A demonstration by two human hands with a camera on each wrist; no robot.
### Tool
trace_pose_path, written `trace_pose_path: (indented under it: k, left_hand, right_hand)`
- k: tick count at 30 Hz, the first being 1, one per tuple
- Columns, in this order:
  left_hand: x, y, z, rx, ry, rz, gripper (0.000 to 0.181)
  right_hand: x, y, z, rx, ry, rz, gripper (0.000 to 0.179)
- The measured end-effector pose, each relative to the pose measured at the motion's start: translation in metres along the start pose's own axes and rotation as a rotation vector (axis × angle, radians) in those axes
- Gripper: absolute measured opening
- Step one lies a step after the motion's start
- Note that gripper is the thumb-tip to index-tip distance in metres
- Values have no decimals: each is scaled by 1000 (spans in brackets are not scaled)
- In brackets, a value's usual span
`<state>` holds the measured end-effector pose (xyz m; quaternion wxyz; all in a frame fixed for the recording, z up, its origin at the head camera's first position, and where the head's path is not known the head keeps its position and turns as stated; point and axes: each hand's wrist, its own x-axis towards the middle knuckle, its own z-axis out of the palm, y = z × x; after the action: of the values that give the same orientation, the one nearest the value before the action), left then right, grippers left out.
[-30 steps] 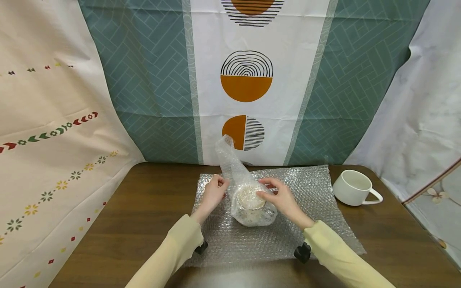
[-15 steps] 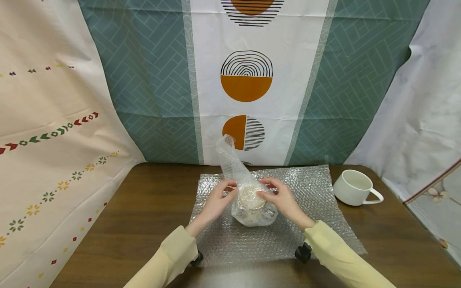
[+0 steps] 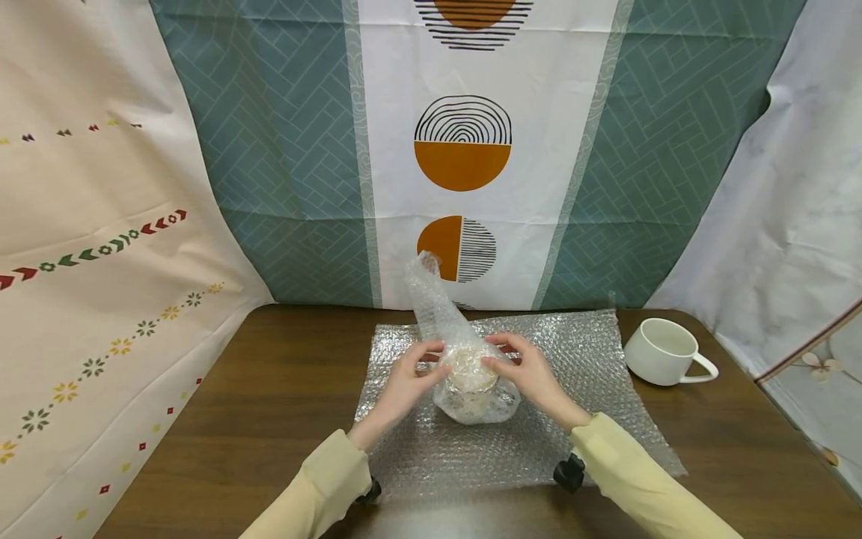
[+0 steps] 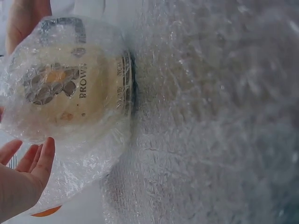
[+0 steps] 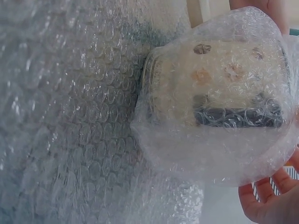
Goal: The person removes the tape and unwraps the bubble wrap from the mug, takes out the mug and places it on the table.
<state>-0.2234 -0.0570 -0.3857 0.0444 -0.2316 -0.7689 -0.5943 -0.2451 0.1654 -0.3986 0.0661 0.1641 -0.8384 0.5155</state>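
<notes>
Moving in from the side, the left hand (image 3: 404, 382) now pinches the wrap at the mug (image 3: 471, 378), opposite the right hand (image 3: 528, 374), both gripping to steady it on the bubble sheet (image 3: 592, 389) mid-table (image 3: 269, 389).

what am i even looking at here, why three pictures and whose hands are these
There is no machine: a person in pale yellow sleeves works with bare hands. The wide picture comes from a camera on their head; the two close-ups come from cameras on each wrist. On a brown table lies a sheet of bubble wrap. On it stands a cream mug wrapped in bubble wrap, with a loose tail of wrap sticking up. The left hand and right hand touch the wrapped mug at its top from either side; how firmly they hold it cannot be told. A bare white mug sits to the right.
</notes>
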Motion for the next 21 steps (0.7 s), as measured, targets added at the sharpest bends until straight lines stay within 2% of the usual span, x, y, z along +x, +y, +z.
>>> trace_pose_path:
  k: [7, 12, 16, 21]
  left_hand:
    - [-2, -2, 1, -14, 13, 0, 37]
    - [-3, -5, 1, -26, 16, 13, 37]
    - [-5, -5, 1, -14, 19, 21, 37]
    - [-4, -3, 1, -13, 21, 16, 37]
  right_hand:
    - [-4, -7, -13, 14, -140, -38, 43]
    - [-10, -23, -23, 33, -238, -131, 55]
    - [-12, -26, -23, -13, -237, -173, 58]
    - [-13, -28, -22, -28, -208, -174, 51]
